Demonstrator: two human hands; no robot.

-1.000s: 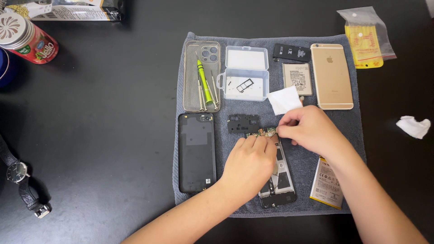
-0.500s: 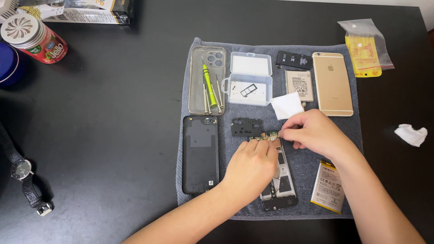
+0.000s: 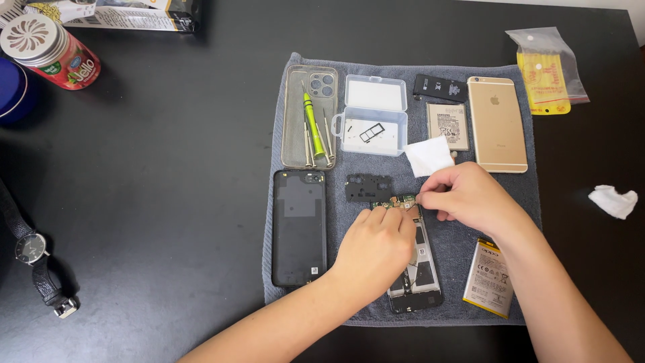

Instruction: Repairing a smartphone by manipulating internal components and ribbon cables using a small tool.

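In the head view, the small green circuit board point(image 3: 398, 200) is pinched between the curled fingertips of the left hand point(image 3: 373, 251) and the right hand point(image 3: 468, 197), above the opened black phone body point(image 3: 415, 267) on the grey cloth mat point(image 3: 443, 316). A black back cover point(image 3: 299, 227) lies at nine o'clock, a white tissue square point(image 3: 429, 156) at twelve.

Bare black table point(image 3: 168, 202) left of the cluttered grey towel point(image 3: 457, 316); wristwatch point(image 3: 37, 259) at far-left edge.
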